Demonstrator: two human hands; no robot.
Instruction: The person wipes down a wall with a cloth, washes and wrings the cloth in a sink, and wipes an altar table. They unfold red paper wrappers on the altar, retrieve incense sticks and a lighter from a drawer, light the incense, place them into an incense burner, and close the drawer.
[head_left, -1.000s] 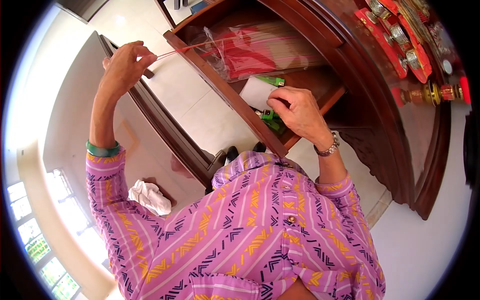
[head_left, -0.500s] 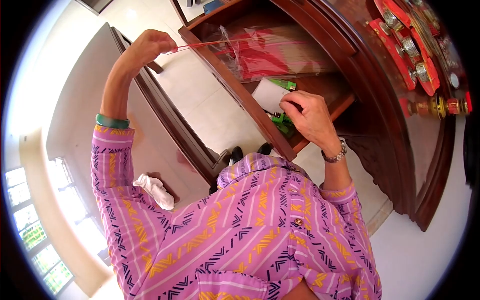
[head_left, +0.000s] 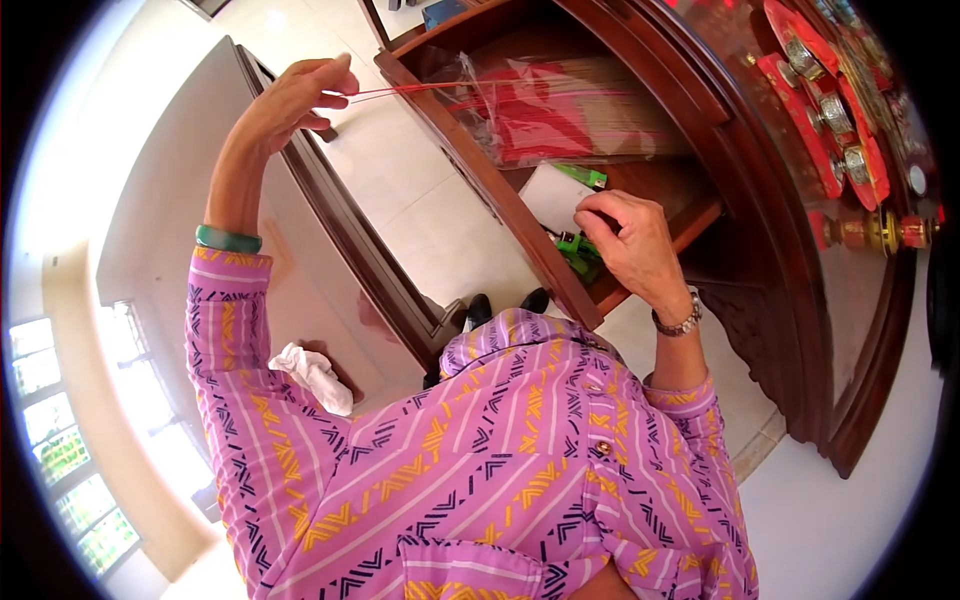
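Thin red sticks (head_left: 400, 89) stretch from the fingertips of my left hand (head_left: 290, 105) over the open wooden drawer's edge (head_left: 470, 160). My left hand pinches their ends, with some fingers spread. A clear plastic package (head_left: 560, 110) of red-ended sticks lies in the drawer. Near it are a white pad (head_left: 552, 198) and green lighters (head_left: 583, 176). My right hand (head_left: 635, 245) hovers over the drawer's near end, fingers curled together beside the white pad; what they hold, if anything, is hidden.
A dark-framed table (head_left: 330, 220) stands at the left, bearing a crumpled white cloth (head_left: 315, 378). Red and silver ornaments (head_left: 830, 110) sit on the cabinet top at the right. Pale floor tiles (head_left: 450, 225) and dark shoes (head_left: 507, 305) show below.
The drawer and both hands appear farther right in view. My left hand has risen, its fingers more spread, with the red sticks still at its fingertips. My right hand stays curled over the drawer.
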